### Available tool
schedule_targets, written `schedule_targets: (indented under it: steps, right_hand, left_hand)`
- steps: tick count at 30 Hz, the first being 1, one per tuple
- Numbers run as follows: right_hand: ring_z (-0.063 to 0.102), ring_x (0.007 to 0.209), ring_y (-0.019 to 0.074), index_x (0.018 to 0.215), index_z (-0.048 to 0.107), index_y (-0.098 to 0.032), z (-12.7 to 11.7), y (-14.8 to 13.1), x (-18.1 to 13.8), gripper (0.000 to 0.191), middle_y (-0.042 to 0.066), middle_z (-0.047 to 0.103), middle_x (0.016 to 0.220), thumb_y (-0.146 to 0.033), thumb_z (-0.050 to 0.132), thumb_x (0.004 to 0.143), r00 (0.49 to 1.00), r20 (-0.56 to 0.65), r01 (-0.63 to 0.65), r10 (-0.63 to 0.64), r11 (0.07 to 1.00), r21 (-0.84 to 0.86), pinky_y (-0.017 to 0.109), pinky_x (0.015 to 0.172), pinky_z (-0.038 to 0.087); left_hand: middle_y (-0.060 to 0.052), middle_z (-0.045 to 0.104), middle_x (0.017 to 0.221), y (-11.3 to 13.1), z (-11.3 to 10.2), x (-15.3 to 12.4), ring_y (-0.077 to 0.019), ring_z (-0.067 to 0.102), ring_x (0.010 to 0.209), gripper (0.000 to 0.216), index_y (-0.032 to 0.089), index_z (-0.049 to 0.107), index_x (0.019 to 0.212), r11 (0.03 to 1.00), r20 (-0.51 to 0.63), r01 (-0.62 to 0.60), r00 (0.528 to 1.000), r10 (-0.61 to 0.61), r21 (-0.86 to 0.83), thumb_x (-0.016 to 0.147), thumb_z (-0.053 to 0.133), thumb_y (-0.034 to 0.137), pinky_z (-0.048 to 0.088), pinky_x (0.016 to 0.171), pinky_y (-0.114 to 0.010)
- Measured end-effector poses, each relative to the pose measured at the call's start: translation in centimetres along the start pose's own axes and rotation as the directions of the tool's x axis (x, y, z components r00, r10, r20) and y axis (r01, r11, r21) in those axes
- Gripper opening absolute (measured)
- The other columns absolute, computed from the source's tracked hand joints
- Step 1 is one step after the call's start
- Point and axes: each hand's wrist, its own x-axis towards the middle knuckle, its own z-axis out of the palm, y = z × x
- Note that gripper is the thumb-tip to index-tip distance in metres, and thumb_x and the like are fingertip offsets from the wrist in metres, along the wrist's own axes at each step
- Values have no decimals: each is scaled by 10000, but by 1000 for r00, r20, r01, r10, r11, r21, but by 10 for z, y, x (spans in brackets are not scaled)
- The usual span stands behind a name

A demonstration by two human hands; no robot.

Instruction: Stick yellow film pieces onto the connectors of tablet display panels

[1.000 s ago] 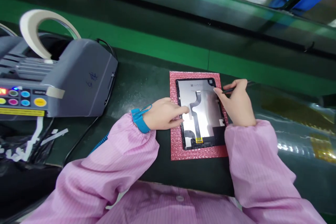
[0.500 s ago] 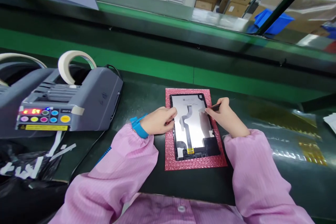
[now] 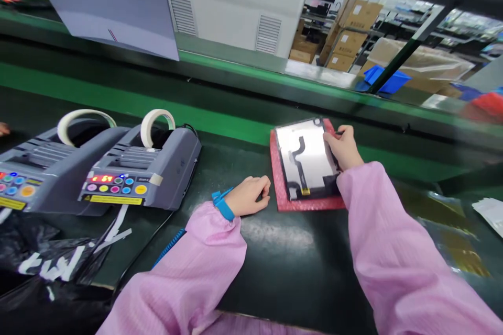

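A tablet display panel (image 3: 306,159) lies back side up on a pink bubble-wrap mat (image 3: 281,191), a dark flex cable running down its middle. My right hand (image 3: 344,147) grips the panel's right edge and holds a thin dark tool; the panel's right side looks slightly raised. My left hand (image 3: 249,196) rests on the dark bench just left of the mat, fingers curled, nothing visible in them. A blue wrist strap (image 3: 223,205) circles my left wrist.
Two grey tape dispensers (image 3: 143,175) (image 3: 43,170) with white tape rolls stand at the left, cut tape strips (image 3: 113,233) in front of them. A green conveyor (image 3: 220,120) runs behind the mat. Yellowish film sheets (image 3: 459,243) lie at the right.
The view has swung up and left. My left hand came off the panel and now rests beside the mat. My right hand has moved from the panel's top to its right edge.
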Motion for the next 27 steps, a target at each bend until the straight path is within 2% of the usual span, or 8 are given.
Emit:
schedule_targets:
  steps: [4,8,12,14,17,21,24,27]
  right_hand:
    - [555,658,129,848,298,-291,-14,-13,48,451,-25,603,818,-319,734,736,993,-86,84,-82,996,15,266,577,452]
    - [612,694,159,819,308,-280,-30,-4,45,508,10,674,867,-436,780,710,987,-106,120,-119,993,7,281,578,471]
    - [696,773,219,793,402,-258,-69,21,4,507,56,726,821,-672,691,755,992,-15,123,-123,992,8,289,602,490]
    - [704,714,218,841,479,-251,-103,35,-23,521,67,734,779,-766,558,814,996,34,83,-84,996,33,294,588,495]
    - [645,589,178,1009,603,-233,-161,57,-66,602,54,708,725,-791,415,881,999,38,-9,5,994,106,299,566,503]
    - [602,581,157,1071,687,-203,-219,86,-122,591,39,677,728,-737,556,855,985,-71,-145,158,976,163,291,576,523]
    - [659,662,191,1002,705,-196,-232,103,-157,577,75,721,789,-726,673,775,955,-100,-261,279,952,160,313,614,550]
    - [640,612,193,903,712,-191,-222,111,-181,551,70,707,719,-708,743,716,952,-71,-290,296,953,86,312,564,525]
  left_hand:
    - [11,589,794,-3,-1,-3,-161,560,724,122,225,406,827,999,-17,-23,1000,23,35,819,507,158,423,798,-305]
    - [14,591,779,-7,-1,-5,-155,565,715,97,220,429,815,996,-31,-30,999,33,83,816,486,142,423,780,-294]
    - [-3,624,819,-7,0,-5,-169,581,773,100,211,504,881,993,-17,-41,999,43,112,839,460,132,415,804,-309]
    - [-26,645,871,-2,2,-2,-186,586,823,142,205,535,927,992,-9,-51,999,52,118,865,433,128,408,824,-330]
    - [-46,664,940,12,12,5,-204,589,902,192,203,565,971,987,0,-94,995,95,130,898,406,123,406,843,-350]
    - [-53,678,1014,40,42,21,-211,593,1008,239,207,603,1006,958,44,-260,966,256,125,906,409,109,408,916,-368]
    - [-65,688,1113,64,72,36,-221,592,1101,277,209,631,1057,915,90,-389,920,380,111,912,415,113,401,979,-386]
    - [-69,662,1284,84,102,53,-237,548,1258,316,215,628,1186,882,128,-459,886,445,106,933,447,154,366,1088,-410]
